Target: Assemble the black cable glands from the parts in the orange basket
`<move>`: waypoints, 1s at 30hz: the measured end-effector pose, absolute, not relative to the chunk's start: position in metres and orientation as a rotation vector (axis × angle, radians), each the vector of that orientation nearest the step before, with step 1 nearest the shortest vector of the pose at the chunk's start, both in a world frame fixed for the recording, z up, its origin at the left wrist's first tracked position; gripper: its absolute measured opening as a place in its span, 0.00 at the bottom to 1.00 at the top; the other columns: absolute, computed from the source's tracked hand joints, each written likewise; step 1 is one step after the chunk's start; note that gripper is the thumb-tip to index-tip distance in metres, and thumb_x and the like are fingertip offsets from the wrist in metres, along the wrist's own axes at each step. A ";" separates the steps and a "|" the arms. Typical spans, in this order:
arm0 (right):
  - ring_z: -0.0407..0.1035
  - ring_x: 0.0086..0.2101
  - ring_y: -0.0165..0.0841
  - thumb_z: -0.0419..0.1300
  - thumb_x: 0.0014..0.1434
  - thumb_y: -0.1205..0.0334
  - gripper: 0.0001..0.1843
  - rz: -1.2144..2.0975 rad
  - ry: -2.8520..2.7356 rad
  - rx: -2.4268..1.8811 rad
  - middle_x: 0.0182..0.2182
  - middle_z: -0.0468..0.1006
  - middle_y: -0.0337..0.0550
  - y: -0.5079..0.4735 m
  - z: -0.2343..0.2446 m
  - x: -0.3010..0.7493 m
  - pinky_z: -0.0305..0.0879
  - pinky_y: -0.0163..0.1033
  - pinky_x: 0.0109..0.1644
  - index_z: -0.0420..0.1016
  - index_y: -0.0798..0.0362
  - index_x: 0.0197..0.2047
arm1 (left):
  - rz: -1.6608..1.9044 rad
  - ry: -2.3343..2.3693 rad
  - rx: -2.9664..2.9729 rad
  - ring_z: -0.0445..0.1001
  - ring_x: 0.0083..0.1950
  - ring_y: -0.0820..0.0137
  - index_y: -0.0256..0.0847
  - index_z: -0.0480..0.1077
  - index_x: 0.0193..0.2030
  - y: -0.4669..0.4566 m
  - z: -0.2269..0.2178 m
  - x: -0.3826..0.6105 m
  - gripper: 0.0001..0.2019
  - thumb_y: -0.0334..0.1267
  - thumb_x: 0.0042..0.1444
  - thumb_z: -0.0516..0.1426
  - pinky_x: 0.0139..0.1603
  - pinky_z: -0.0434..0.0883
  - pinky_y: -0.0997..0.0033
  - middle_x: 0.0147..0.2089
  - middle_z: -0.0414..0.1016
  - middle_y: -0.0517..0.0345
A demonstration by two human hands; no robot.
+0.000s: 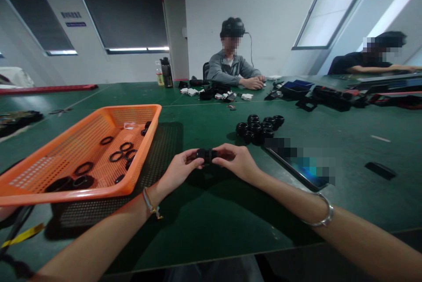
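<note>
Between my two hands, just above the green table (211, 229), is a small black round part (207, 156) with a raised band around its middle. My left hand (180, 168) pinches its left end between thumb and fingers. At the other end, the fingertips of my right hand (240, 162) close on the same part. Beyond my right hand sits a cluster of shiny black hollow round parts (259, 129). To my left, an orange perforated basket (152, 141) holds black rings (116, 156) and several thicker black pieces (83, 182).
A phone (293, 168) lies beside my right forearm, with a small black piece (380, 170) farther right. Across the table one person (231, 64) sits behind white and black parts (217, 93); another person (369, 60) works at far right. Bottles (166, 72) stand at the back.
</note>
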State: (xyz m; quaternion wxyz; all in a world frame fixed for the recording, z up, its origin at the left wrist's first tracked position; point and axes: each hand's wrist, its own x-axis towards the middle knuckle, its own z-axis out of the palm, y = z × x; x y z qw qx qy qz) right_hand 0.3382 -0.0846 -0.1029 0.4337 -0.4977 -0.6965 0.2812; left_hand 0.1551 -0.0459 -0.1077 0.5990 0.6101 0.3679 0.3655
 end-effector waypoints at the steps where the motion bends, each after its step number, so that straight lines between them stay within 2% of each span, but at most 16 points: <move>1: 0.71 0.26 0.31 0.63 0.47 0.57 0.12 0.702 -1.733 -1.248 0.28 0.78 0.42 -0.084 -0.103 0.338 0.69 0.38 0.31 0.75 0.54 0.35 | 0.845 0.856 1.418 0.72 0.29 0.73 0.34 0.71 0.40 -0.046 -0.107 0.155 0.16 0.34 0.42 0.61 0.35 0.70 0.72 0.32 0.76 0.58; 9: 0.73 0.32 0.34 0.63 0.45 0.65 0.17 0.774 -1.798 -1.210 0.33 0.78 0.42 -0.082 -0.104 0.341 0.70 0.42 0.39 0.74 0.53 0.41 | 0.846 0.905 1.399 0.71 0.26 0.75 0.33 0.71 0.35 -0.045 -0.108 0.155 0.11 0.36 0.44 0.60 0.32 0.68 0.76 0.26 0.73 0.61; 14: 0.72 0.34 0.35 0.63 0.45 0.64 0.13 0.652 -1.774 -1.223 0.35 0.77 0.44 -0.082 -0.103 0.339 0.70 0.42 0.38 0.75 0.52 0.38 | 0.844 0.904 1.363 0.73 0.29 0.75 0.34 0.71 0.37 -0.045 -0.109 0.155 0.14 0.34 0.41 0.62 0.33 0.70 0.75 0.30 0.75 0.60; 17: 0.72 0.34 0.35 0.64 0.45 0.64 0.16 0.691 -1.737 -1.238 0.33 0.78 0.43 -0.084 -0.101 0.337 0.70 0.42 0.39 0.74 0.51 0.40 | 0.841 0.887 1.324 0.74 0.31 0.74 0.34 0.71 0.37 -0.046 -0.109 0.155 0.14 0.32 0.40 0.62 0.36 0.71 0.73 0.32 0.75 0.59; 21: 0.72 0.33 0.34 0.62 0.47 0.63 0.12 0.751 -1.735 -1.238 0.32 0.78 0.42 -0.086 -0.099 0.336 0.69 0.41 0.38 0.73 0.53 0.37 | 0.841 0.875 1.282 0.74 0.33 0.73 0.34 0.71 0.38 -0.047 -0.110 0.155 0.15 0.29 0.40 0.62 0.39 0.72 0.72 0.33 0.76 0.60; 30: 0.70 0.25 0.31 0.63 0.46 0.60 0.12 0.840 -1.651 -1.267 0.24 0.75 0.38 -0.085 -0.105 0.336 0.68 0.38 0.32 0.71 0.53 0.35 | 0.846 0.868 1.282 0.74 0.32 0.74 0.33 0.71 0.38 -0.046 -0.110 0.156 0.15 0.29 0.39 0.62 0.38 0.72 0.72 0.32 0.76 0.60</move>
